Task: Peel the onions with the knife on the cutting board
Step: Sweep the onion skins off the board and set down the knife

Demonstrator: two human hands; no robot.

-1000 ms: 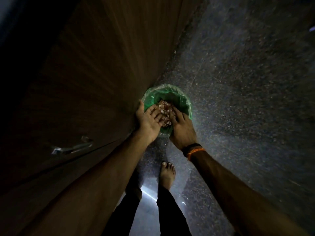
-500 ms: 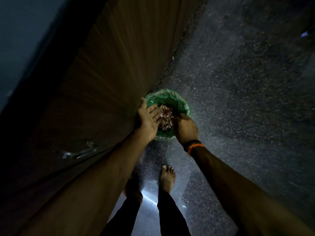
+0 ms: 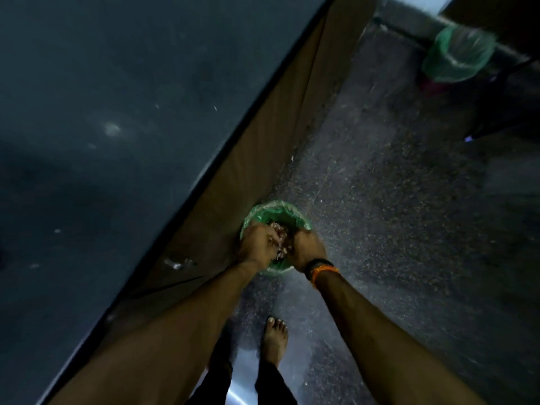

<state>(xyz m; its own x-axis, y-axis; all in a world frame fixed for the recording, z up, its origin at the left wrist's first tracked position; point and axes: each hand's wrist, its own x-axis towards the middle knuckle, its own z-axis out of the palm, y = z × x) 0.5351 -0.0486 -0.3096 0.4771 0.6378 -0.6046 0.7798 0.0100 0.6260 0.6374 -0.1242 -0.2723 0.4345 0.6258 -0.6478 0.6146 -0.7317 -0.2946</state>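
Observation:
Both my hands are held low over a small bin with a green plastic liner [image 3: 274,207] that stands on the floor. A clump of reddish-white onion peels [image 3: 280,232] sits between them, over the bin's mouth. My left hand [image 3: 257,244] has its fingers curled around the peels from the left. My right hand [image 3: 308,248], with a black and orange band at the wrist, curls in on them from the right. Neither a knife, a cutting board nor whole onions are in view.
A wooden cabinet front [image 3: 277,135] with a metal handle [image 3: 178,263] runs along the left of the bin, under a dark countertop [image 3: 117,112]. A second green-lined bin [image 3: 458,58] stands far right. My bare foot [image 3: 274,337] is on the speckled floor.
My hands went from flat and spread beside the peels to curled around them. The view swung up, bringing in the countertop and the second bin.

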